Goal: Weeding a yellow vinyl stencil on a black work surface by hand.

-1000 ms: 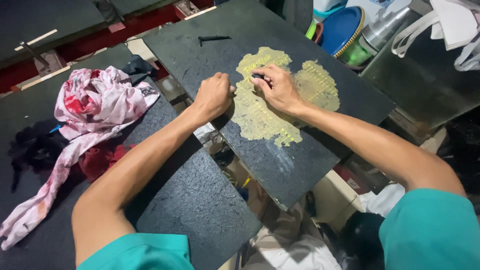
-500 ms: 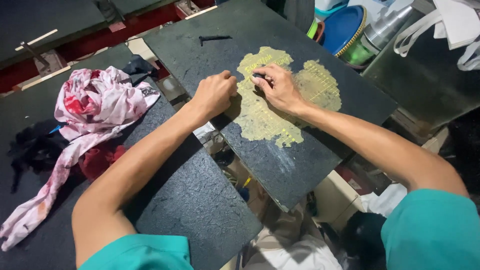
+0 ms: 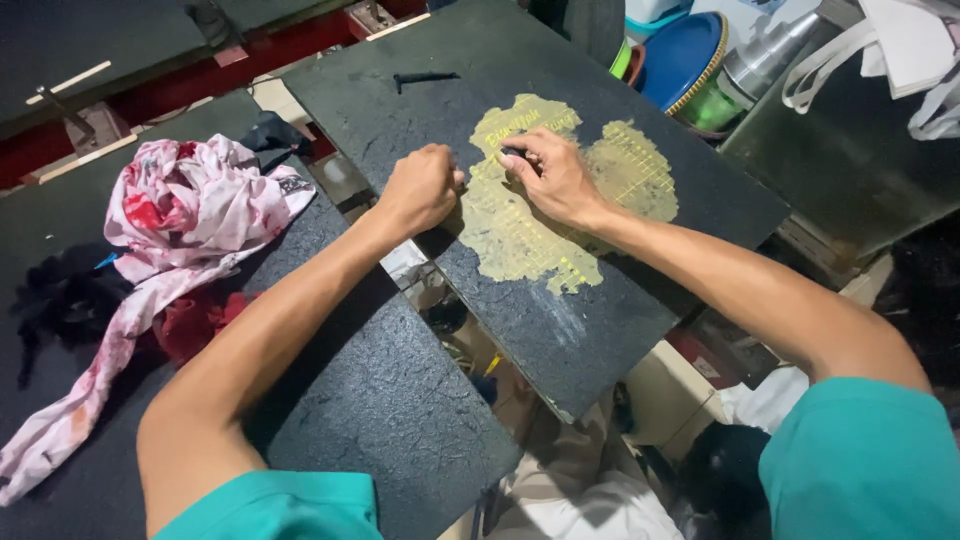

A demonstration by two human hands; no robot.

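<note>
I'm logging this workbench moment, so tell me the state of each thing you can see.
Left hand: fisted, resting on board.
Right hand: pinching a small dark tool.
Black board: yellowish patch exposed mid-surface.
Pink rag: crumpled, lying loose.
Blue lid: propped on edge.

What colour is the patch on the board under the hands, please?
Yellowish gold patch with a faint grid, on a black board; head view.

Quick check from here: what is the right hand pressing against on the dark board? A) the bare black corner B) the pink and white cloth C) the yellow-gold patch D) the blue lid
C: the right hand pinches a small dark object and rests on the yellow-gold patch of the dark board, while the pink and white cloth lies apart on the left.
</note>
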